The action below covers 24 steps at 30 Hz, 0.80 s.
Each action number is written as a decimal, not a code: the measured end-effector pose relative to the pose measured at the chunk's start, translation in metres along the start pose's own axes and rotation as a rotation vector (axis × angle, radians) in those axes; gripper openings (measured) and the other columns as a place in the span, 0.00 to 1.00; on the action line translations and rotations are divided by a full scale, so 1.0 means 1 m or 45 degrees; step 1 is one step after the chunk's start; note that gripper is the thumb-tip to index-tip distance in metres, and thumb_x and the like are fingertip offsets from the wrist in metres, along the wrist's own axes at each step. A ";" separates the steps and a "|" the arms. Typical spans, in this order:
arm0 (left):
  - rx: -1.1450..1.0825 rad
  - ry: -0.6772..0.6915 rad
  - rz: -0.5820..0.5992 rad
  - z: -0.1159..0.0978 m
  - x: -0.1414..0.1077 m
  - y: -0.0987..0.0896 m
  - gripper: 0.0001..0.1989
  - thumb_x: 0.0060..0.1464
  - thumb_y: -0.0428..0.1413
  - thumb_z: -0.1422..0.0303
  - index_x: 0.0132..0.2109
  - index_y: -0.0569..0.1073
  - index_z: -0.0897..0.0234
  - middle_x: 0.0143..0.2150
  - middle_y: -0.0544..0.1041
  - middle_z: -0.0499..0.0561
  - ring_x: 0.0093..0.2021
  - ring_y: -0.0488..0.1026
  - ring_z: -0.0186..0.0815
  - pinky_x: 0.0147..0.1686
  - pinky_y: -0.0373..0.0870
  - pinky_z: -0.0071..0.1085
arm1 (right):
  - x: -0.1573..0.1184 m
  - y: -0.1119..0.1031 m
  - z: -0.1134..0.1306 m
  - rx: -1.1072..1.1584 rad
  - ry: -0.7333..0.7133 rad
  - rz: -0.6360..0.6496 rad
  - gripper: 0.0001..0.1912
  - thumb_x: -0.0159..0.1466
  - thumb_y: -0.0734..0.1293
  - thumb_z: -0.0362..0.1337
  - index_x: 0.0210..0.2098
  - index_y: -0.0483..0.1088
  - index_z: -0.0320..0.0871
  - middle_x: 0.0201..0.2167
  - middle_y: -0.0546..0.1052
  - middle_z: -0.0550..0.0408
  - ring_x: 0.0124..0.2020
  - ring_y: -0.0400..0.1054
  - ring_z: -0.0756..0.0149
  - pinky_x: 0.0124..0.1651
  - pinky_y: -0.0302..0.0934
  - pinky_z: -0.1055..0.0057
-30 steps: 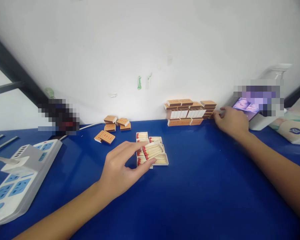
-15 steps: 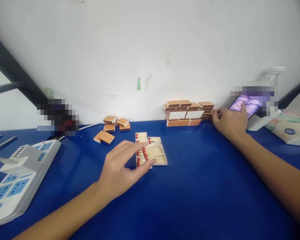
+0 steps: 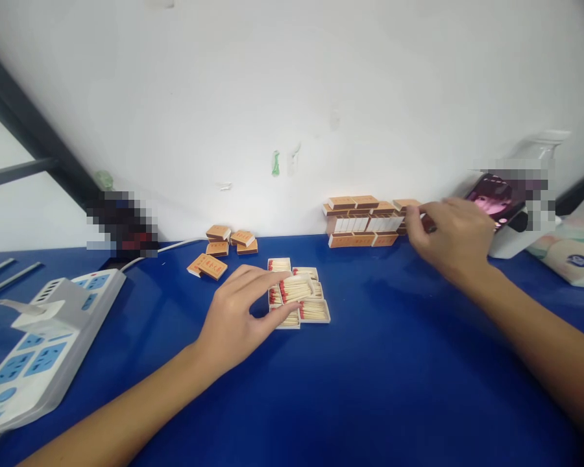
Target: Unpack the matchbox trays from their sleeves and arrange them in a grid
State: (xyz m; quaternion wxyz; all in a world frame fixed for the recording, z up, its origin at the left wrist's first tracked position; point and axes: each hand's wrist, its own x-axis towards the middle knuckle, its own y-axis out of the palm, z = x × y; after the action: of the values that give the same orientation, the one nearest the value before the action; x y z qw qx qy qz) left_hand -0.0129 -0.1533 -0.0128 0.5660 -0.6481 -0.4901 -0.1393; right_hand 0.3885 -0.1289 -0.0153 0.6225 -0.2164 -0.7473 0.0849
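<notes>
My left hand (image 3: 246, 305) pinches a white matchbox tray (image 3: 296, 288) full of red-tipped matches between thumb and fingers. It holds this tray over several other open match trays (image 3: 315, 311) on the blue table. My right hand (image 3: 450, 237) is closed at the right end of a stack of orange matchboxes (image 3: 363, 240) against the wall. A dark brown side of a matchbox (image 3: 428, 224) shows between its fingers, mostly hidden. Behind that hand, a phone (image 3: 496, 201) leans on a white stand.
More orange matchboxes (image 3: 211, 266) lie in a loose pile at the left, by the wall. A power strip (image 3: 85, 331) with a plugged-in adapter takes up the table's left side. A tissue pack (image 3: 577, 256) lies at the far right. The wall (image 3: 214, 97) bounds the back.
My right hand has drawn back from the phone screen, whose picture has changed, and risen beside the stack's right end. My left hand keeps its tray, and the view has shifted slightly.
</notes>
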 end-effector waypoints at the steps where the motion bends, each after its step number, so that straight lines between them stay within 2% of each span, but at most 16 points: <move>1: 0.000 -0.004 0.010 0.001 0.000 0.000 0.16 0.60 0.68 0.64 0.54 0.80 0.60 0.45 0.84 0.54 0.46 0.79 0.42 0.47 0.79 0.41 | 0.001 -0.008 0.015 0.082 -0.019 -0.017 0.21 0.72 0.62 0.42 0.22 0.67 0.45 0.17 0.69 0.53 0.23 0.61 0.64 0.31 0.53 0.66; 3: 0.013 -0.019 0.046 0.004 0.002 -0.002 0.16 0.60 0.68 0.63 0.54 0.81 0.60 0.47 0.84 0.55 0.47 0.79 0.42 0.48 0.79 0.42 | 0.002 -0.024 0.044 0.315 -0.156 0.060 0.21 0.72 0.63 0.41 0.22 0.67 0.44 0.19 0.73 0.54 0.24 0.64 0.66 0.31 0.53 0.68; 5: 0.050 -0.044 0.115 0.011 0.006 -0.007 0.16 0.61 0.67 0.62 0.54 0.81 0.60 0.48 0.83 0.55 0.47 0.79 0.43 0.49 0.78 0.43 | 0.002 -0.039 0.070 0.494 -0.315 0.247 0.20 0.74 0.63 0.41 0.25 0.70 0.44 0.22 0.76 0.53 0.26 0.67 0.65 0.33 0.55 0.68; 8: 0.192 -0.128 0.167 0.032 0.015 -0.022 0.16 0.63 0.65 0.59 0.54 0.81 0.60 0.49 0.84 0.56 0.50 0.79 0.45 0.51 0.77 0.46 | -0.002 -0.051 0.091 0.628 -0.400 0.438 0.21 0.76 0.61 0.43 0.28 0.74 0.44 0.24 0.78 0.53 0.27 0.70 0.64 0.33 0.54 0.67; 9: 0.260 -0.171 0.178 0.040 0.018 -0.027 0.17 0.62 0.65 0.57 0.54 0.82 0.59 0.50 0.84 0.56 0.51 0.79 0.47 0.52 0.77 0.47 | -0.003 -0.052 0.092 0.643 -0.395 0.474 0.22 0.76 0.60 0.44 0.29 0.75 0.44 0.24 0.79 0.53 0.27 0.70 0.64 0.32 0.54 0.67; 11: 0.378 -0.249 0.330 0.057 0.022 -0.038 0.18 0.62 0.64 0.56 0.55 0.82 0.59 0.50 0.84 0.57 0.51 0.79 0.51 0.50 0.77 0.48 | -0.006 -0.048 0.089 0.639 -0.369 0.524 0.23 0.77 0.59 0.47 0.31 0.76 0.44 0.26 0.80 0.52 0.27 0.71 0.63 0.32 0.54 0.67; 14: 0.469 -0.276 0.529 0.072 0.021 -0.047 0.17 0.60 0.65 0.57 0.52 0.84 0.59 0.46 0.85 0.56 0.48 0.80 0.53 0.47 0.77 0.47 | -0.009 -0.039 0.077 0.575 -0.322 0.564 0.26 0.77 0.57 0.48 0.31 0.76 0.43 0.27 0.81 0.49 0.28 0.72 0.61 0.32 0.53 0.66; 18: 0.474 -0.248 0.589 0.072 0.017 -0.046 0.15 0.59 0.66 0.55 0.50 0.84 0.55 0.46 0.86 0.54 0.46 0.81 0.51 0.44 0.76 0.44 | -0.008 -0.032 0.066 0.515 -0.239 0.603 0.27 0.78 0.55 0.48 0.32 0.77 0.43 0.28 0.81 0.48 0.29 0.73 0.59 0.32 0.50 0.66; 21: 0.412 -0.231 0.682 0.068 0.017 -0.044 0.15 0.60 0.66 0.57 0.52 0.83 0.54 0.51 0.85 0.53 0.51 0.80 0.52 0.50 0.76 0.48 | -0.008 -0.033 0.066 0.502 -0.215 0.626 0.27 0.78 0.55 0.48 0.31 0.76 0.43 0.27 0.80 0.49 0.29 0.73 0.60 0.32 0.48 0.66; 24: 0.387 -0.200 0.707 0.070 0.022 -0.049 0.23 0.58 0.67 0.52 0.56 0.82 0.57 0.55 0.84 0.57 0.55 0.79 0.53 0.54 0.75 0.51 | -0.008 -0.034 0.068 0.485 -0.215 0.625 0.28 0.78 0.54 0.49 0.31 0.75 0.44 0.26 0.79 0.49 0.28 0.72 0.60 0.32 0.47 0.66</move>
State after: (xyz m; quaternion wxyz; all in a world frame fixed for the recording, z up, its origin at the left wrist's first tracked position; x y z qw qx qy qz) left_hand -0.0680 -0.0877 0.0101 0.6332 -0.6737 -0.3521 0.1456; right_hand 0.3160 -0.1530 -0.0235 0.5484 -0.2618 -0.6926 0.3886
